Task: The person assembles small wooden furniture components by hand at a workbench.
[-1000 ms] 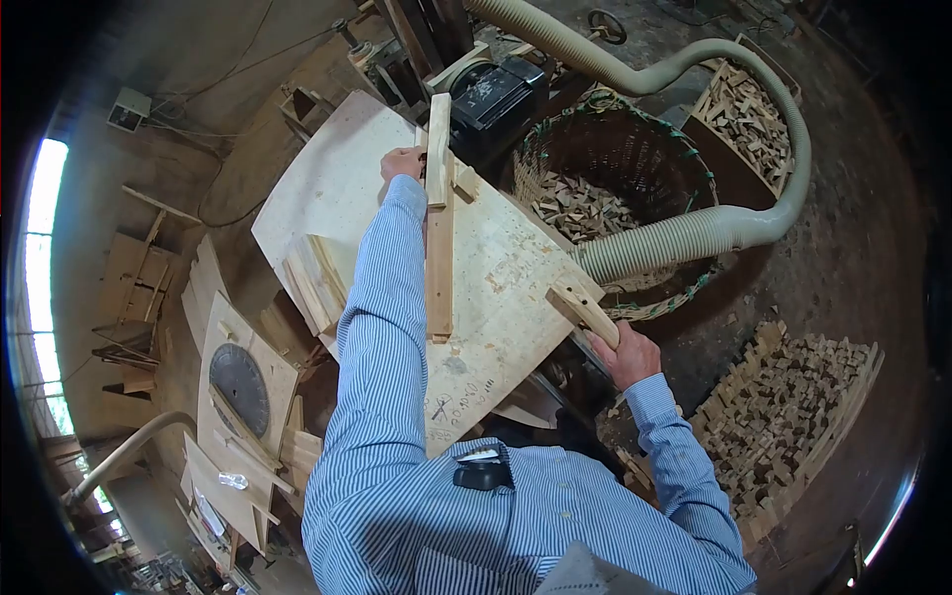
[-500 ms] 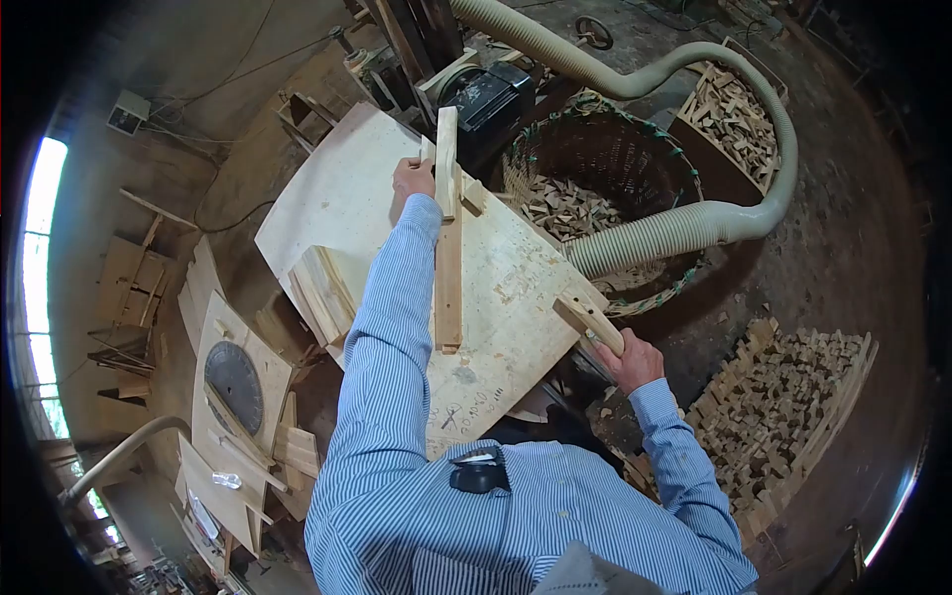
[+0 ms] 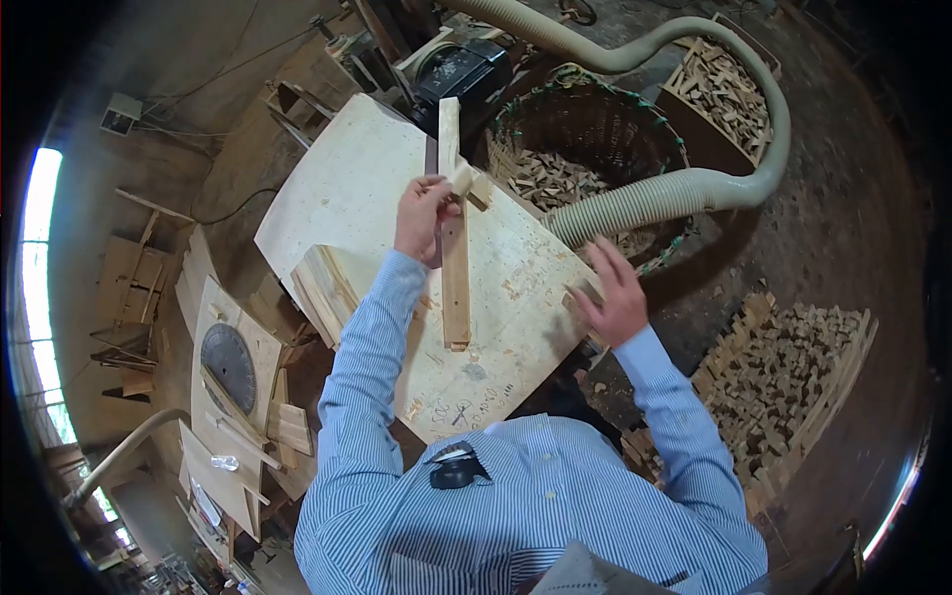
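My left hand (image 3: 421,218) is over the middle of the pale worktable (image 3: 347,183), its thumb and fingers closed on a small pale wood block (image 3: 462,179). Just beyond it, a light wood strip (image 3: 449,129) stands along the slot near the motor. A brown wooden guide bar (image 3: 455,288) lies on the table, running toward me from under that hand. Near the right table edge, my right hand (image 3: 619,302) hovers with fingers apart and nothing in it. Left of my left forearm rests a stack of wood strips (image 3: 325,288).
Beyond the right table edge stands a woven basket (image 3: 504,149) of offcuts with a ribbed hose (image 3: 635,203) across it. A black motor (image 3: 463,74) sits at the far edge. Piled wood blocks (image 3: 783,387) lie at right; a round saw blade (image 3: 228,365) is on another table at left.
My left hand has come back toward me and now pinches a small block. The wood piece my right hand held is gone from it, and that hand has opened and lifted.
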A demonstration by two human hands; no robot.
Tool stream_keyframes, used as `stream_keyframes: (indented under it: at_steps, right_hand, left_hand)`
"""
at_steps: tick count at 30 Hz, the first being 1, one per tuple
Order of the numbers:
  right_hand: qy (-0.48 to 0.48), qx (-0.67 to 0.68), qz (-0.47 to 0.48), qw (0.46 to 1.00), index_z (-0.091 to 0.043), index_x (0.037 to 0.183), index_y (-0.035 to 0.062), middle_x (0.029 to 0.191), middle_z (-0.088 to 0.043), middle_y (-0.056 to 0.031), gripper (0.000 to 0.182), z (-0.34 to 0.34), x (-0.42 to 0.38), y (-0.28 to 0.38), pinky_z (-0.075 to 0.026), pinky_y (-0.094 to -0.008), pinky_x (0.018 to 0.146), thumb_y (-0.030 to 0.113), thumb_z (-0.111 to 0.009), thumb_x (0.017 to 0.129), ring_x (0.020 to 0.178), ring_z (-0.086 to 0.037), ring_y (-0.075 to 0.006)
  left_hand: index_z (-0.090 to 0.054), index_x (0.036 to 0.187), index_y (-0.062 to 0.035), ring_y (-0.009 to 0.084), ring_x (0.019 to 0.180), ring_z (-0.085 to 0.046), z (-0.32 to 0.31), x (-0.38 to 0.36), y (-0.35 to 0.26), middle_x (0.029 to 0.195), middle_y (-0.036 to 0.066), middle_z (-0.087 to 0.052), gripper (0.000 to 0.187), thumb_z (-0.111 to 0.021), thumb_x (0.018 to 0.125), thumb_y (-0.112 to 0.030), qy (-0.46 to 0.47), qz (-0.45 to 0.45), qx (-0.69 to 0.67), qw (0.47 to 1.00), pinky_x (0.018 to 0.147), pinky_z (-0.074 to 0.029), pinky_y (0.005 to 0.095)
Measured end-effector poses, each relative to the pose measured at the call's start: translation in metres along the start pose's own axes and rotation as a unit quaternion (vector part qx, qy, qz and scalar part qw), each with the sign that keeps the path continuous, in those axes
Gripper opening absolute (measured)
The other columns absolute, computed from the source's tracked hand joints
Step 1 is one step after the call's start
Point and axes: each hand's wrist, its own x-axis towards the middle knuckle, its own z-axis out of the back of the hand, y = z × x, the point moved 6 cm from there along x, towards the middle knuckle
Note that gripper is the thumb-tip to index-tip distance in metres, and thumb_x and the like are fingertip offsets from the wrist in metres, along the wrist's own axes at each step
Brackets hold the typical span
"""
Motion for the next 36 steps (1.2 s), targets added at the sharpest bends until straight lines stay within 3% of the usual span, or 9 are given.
stream_keyframes:
  at_steps: [4, 10, 13, 16, 17, 19, 23, 29, 36]
  right_hand:
    - [0.069, -0.001, 0.165, 0.984, -0.052, 0.152, 0.0072, 0.153, -0.055, -0.0184, 0.069, -0.068, 0.078, 0.029, -0.049, -0.0446, 0.115, 0.016, -0.081, 0.09, 0.138, -0.057, -0.0371]
    - [0.094, 0.049, 0.23, 0.967, -0.064, 0.133, 0.0062, 0.124, -0.071, -0.0132, 0.044, -0.127, 0.114, 0.031, -0.059, -0.041, 0.099, 0.014, -0.078, 0.092, 0.115, -0.071, -0.0316]
    - [0.112, 0.162, 0.109, 0.974, -0.067, 0.126, 0.0047, 0.11, -0.073, -0.0169, 0.031, -0.143, 0.131, 0.011, -0.06, -0.0397, 0.086, 0.012, -0.073, 0.096, 0.097, -0.073, -0.0339]
    - [0.003, 0.26, -0.139, 0.956, -0.065, 0.136, 0.0017, 0.103, -0.075, -0.013, 0.044, -0.155, 0.17, -0.026, -0.06, -0.0368, 0.081, 0.018, -0.076, 0.096, 0.093, -0.074, -0.0217]
    - [0.005, 0.26, -0.139, 0.956, -0.065, 0.136, 0.0017, 0.103, -0.075, -0.013, 0.044, -0.165, 0.184, -0.038, -0.06, -0.0368, 0.081, 0.018, -0.076, 0.096, 0.093, -0.074, -0.0217]
    - [0.025, 0.371, -0.302, 0.878, -0.065, 0.138, 0.0009, 0.104, -0.075, -0.0119, 0.049, -0.203, 0.196, -0.08, -0.06, -0.034, 0.078, 0.021, -0.078, 0.096, 0.087, -0.074, -0.017]
    - [0.03, 0.321, -0.331, 0.887, -0.068, 0.136, 0.0017, 0.108, -0.076, -0.0143, 0.048, -0.234, 0.206, -0.098, -0.061, -0.0335, 0.082, 0.025, -0.079, 0.096, 0.089, -0.076, -0.0195]
    - [0.135, 0.223, -0.277, 0.925, -0.068, 0.14, 0.0071, 0.119, -0.077, -0.017, 0.054, -0.264, 0.201, -0.102, -0.056, -0.0366, 0.099, 0.035, -0.077, 0.095, 0.107, -0.074, -0.0262]
    - [0.21, 0.216, -0.258, 0.918, -0.071, 0.135, 0.0057, 0.119, -0.078, -0.0164, 0.049, -0.253, 0.203, -0.096, -0.056, -0.0367, 0.098, 0.033, -0.077, 0.095, 0.106, -0.074, -0.0251]
  left_hand:
    - [-0.063, 0.116, -0.0036, 0.0115, 0.083, -0.069, -0.031, -0.048, 0.016, 0.098, 0.006, -0.07, 0.018, -0.068, 0.102, -0.014, 0.079, 0.105, 0.033, 0.991, 0.071, -0.058, 0.0231]
    - [-0.062, 0.111, -0.0035, 0.0111, 0.077, -0.066, -0.016, -0.042, 0.024, 0.096, 0.005, -0.069, 0.014, -0.065, 0.104, -0.016, 0.131, 0.153, 0.004, 0.98, 0.067, -0.055, 0.0236]
    - [-0.063, 0.113, -0.0037, 0.0096, 0.075, -0.066, -0.007, -0.027, 0.024, 0.093, 0.004, -0.067, 0.024, -0.068, 0.105, -0.026, 0.108, 0.117, -0.004, 0.987, 0.066, -0.054, 0.0226]
    - [-0.064, 0.115, -0.0029, 0.0075, 0.075, -0.065, 0.004, -0.017, 0.009, 0.091, 0.003, -0.066, 0.031, -0.071, 0.105, -0.031, 0.01, -0.001, 0.082, 0.997, 0.065, -0.052, 0.0212]
    - [-0.064, 0.121, -0.0007, 0.0109, 0.081, -0.066, 0.013, -0.009, 0.015, 0.096, 0.005, -0.068, 0.038, -0.072, 0.103, -0.032, -0.012, -0.027, 0.13, 0.991, 0.072, -0.055, 0.0258]
    - [-0.066, 0.12, 0.0004, 0.0149, 0.086, -0.067, 0.026, 0.001, 0.029, 0.1, 0.008, -0.068, 0.039, -0.074, 0.101, -0.033, -0.058, -0.082, 0.188, 0.977, 0.077, -0.056, 0.031]
    - [-0.068, 0.121, 0.001, 0.024, 0.093, -0.067, 0.031, 0.002, 0.031, 0.11, 0.014, -0.067, 0.043, -0.075, 0.096, -0.033, -0.153, -0.106, 0.279, 0.942, 0.087, -0.056, 0.0393]
    - [-0.065, 0.127, -0.0004, 0.0302, 0.109, -0.063, 0.02, 0.013, 0.038, 0.122, 0.016, -0.061, 0.049, -0.076, 0.094, -0.034, -0.167, -0.135, 0.354, 0.91, 0.099, -0.051, 0.0429]
    - [-0.061, 0.131, -0.0018, 0.036, 0.12, -0.057, 0.005, 0.023, 0.05, 0.126, 0.019, -0.06, 0.054, -0.076, 0.093, -0.038, -0.181, -0.134, 0.403, 0.887, 0.109, -0.043, 0.0472]
